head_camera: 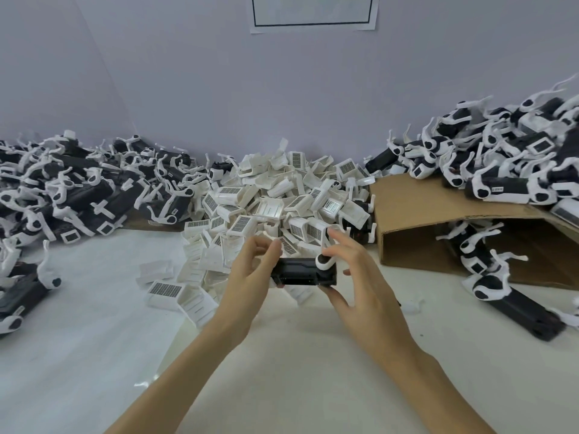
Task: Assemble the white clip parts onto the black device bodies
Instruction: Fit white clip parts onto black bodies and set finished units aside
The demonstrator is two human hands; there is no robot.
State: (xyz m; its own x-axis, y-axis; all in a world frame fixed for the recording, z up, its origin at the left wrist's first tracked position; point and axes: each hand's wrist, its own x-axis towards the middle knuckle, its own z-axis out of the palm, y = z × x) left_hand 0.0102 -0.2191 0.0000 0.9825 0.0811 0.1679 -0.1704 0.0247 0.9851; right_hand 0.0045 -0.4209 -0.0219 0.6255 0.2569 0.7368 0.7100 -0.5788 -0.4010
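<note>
At the frame centre, the left hand [250,270] grips the left end of a black device body [302,272], fingers curled around it. The right hand [354,270] pinches the right end, upper fingers spread loosely, near a white clip [322,260] seated there. Hold the body level and press the clip squarely. The loose clip pile [275,195] lies directly behind; a cardboard box [438,220] sits centre right, finished units [72,183] at left.

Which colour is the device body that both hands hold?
Black, with a white clip on its right end; the device body shows in the head view.
</note>
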